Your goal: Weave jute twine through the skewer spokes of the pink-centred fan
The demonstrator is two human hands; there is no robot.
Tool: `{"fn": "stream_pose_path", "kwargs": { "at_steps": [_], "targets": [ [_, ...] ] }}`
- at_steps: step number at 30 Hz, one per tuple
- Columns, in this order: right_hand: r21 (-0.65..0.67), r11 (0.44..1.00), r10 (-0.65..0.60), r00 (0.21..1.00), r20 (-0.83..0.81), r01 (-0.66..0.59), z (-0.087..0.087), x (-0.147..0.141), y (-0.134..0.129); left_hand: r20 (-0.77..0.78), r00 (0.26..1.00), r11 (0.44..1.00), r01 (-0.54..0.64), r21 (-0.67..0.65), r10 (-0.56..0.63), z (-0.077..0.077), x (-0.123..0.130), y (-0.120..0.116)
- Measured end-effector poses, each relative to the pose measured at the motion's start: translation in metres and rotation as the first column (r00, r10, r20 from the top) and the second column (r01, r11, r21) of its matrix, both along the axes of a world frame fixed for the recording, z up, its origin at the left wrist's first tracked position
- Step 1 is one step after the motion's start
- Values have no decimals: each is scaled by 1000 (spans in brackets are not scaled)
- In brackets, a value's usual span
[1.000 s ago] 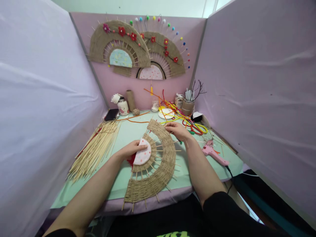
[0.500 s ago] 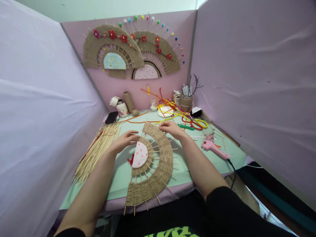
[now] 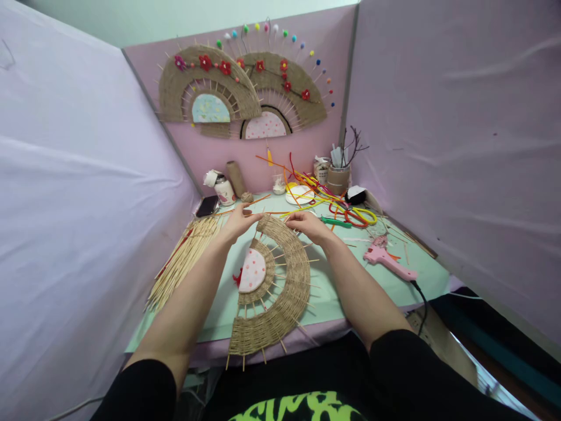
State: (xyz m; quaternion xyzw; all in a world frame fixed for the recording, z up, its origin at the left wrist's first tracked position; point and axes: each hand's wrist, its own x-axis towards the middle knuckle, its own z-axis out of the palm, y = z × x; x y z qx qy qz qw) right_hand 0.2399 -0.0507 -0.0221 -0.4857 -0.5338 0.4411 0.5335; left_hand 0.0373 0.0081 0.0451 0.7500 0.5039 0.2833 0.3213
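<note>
A half-round fan woven from tan cord over thin sticks (image 3: 298, 275) stands on end, its curved side to the right and its lower end over the table's front edge. Set in its inner band is a white half-disc with pink dots (image 3: 253, 272); a bit of red (image 3: 237, 277) shows beside its straight edge. With fingers curled, my right hand (image 3: 307, 226) grips the fan's upper outer rim. My left hand (image 3: 240, 223) reaches to the fan's top end, fingers stretched out and tips at or very near the weave.
A bundle of thin sticks (image 3: 186, 257) lies at left, near a phone (image 3: 207, 206) and a jar (image 3: 225, 192). Colored pipe cleaners (image 3: 357, 217) and a green-handled tool (image 3: 335, 222) lie at back right. A pink glue gun (image 3: 390, 262) with a cord lies right. Finished fans (image 3: 210, 64) hang behind.
My left hand has moved up and away, from beside the inner band to the fan's top end. My right hand stays at the upper rim. The view has shifted slightly.
</note>
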Motion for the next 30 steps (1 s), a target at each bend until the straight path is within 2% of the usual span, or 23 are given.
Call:
{"fn": "stream_pose_path", "kwargs": {
  "at_steps": [2, 3, 5, 6, 8, 10, 12, 15, 18, 22, 24, 26, 30],
  "targets": [
    [1, 1000, -1, 1000, -6, 1, 0, 0, 0, 8, 1000, 982, 3, 189, -4, -2, 17, -3],
    [7, 1000, -5, 1000, -8, 5, 0, -1, 0, -9, 999, 958, 46, 284, -46, -2, 23, -4],
    [25, 1000, -8, 1000, -14, 8, 0, -1, 0, -51, 994, 919, 105, 381, -92, -3, 32, -4],
    [31, 1000, -7, 1000, -16, 7, 0, -2, 0, -63, 993, 916, 114, 384, -97, -3, 34, -3],
    [29, 1000, -2, 1000, -20, 3, 1, -3, -1, -43, 997, 954, 77, 289, -67, -4, 34, 0],
    [27, 1000, 3, 1000, -24, -2, 1, -3, -1, 13, 999, 996, 34, 82, -35, -5, 33, 5],
    [44, 999, 2, 1000, -28, -1, 2, -4, -2, 98, 994, 984, 58, -166, -42, -6, 31, 9],
    [56, 998, -7, 999, -34, 9, 4, -5, -3, 261, 959, 872, 217, -439, -108, -9, 29, 17],
    [53, 999, -8, 999, -44, 10, 5, -6, -4, 364, 924, 731, 330, -597, -120, -13, 28, 25],
    [50, 999, 4, 998, -63, -1, 7, -7, -5, 471, 879, 577, 425, -697, -78, -19, 27, 32],
    [51, 999, 12, 997, -74, -9, 7, -7, -6, 521, 851, 527, 474, -706, -66, -21, 27, 32],
    [55, 998, 15, 995, -101, -9, 8, -7, -6, 557, 828, 507, 507, -697, -61, -21, 27, 31],
    [46, 999, 29, 989, -146, -23, 9, -6, -7, 594, 800, 532, 540, -653, -82, -19, 26, 27]
  ]
}}
